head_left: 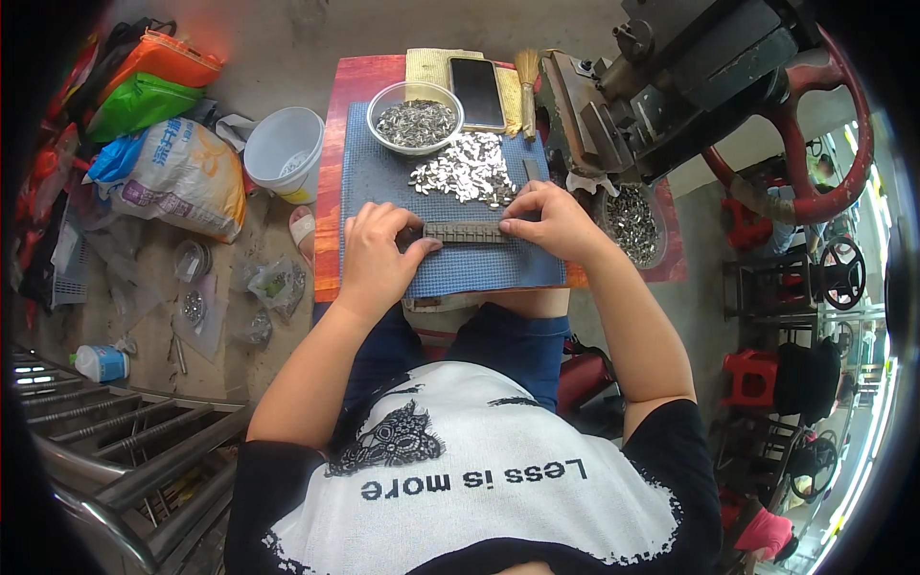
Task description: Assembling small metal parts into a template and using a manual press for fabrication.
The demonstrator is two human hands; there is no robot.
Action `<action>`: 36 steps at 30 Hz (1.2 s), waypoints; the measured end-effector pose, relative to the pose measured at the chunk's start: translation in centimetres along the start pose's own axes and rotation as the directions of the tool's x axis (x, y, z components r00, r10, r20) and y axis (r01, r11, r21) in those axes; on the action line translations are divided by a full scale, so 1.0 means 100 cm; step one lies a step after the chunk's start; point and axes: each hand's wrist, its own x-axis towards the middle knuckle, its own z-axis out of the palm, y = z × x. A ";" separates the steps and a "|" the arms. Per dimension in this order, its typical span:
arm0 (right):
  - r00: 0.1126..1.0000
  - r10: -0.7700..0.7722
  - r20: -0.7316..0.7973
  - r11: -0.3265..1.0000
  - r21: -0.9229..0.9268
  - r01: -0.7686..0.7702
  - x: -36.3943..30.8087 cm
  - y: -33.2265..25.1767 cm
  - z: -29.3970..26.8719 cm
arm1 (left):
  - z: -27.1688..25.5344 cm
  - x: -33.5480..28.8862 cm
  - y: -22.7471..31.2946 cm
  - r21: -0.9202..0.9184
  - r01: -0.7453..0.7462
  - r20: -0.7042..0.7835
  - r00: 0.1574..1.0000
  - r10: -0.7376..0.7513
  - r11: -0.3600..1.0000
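The slotted metal bar [466, 233] is lying on the blue textured mat [498, 271] directly between the two hands, its long axis running crosswise from left to right; neither hand is nearer, as both are touching it. The left hand [376, 247] is grasping the bar's left end, with the thumb on its near side and the fingers curling around its far side, while the right hand [548, 222] is pinching its right end between thumb and forefinger; how firmly either is pressing, I cannot tell. Just beyond the bar, a loose heap of shiny silvery pieces [463, 170] is spreading over the mat. Farther beyond and left of the bar, a clear round bowl [414, 150] is holding many small dark-and-silver pieces [415, 123]. Well left of the bar, a white bucket [271, 146] is containing a little pale material, too small to identify. To the bar's right, a clear plastic tub [661, 240] is holding more metal bits [630, 218].
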 end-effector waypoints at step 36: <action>0.803 -0.127 -0.582 0.921 -0.371 -0.123 -0.002 -0.017 0.025 | 0.000 -0.009 0.004 0.040 -0.022 -0.059 0.998 0.024 0.999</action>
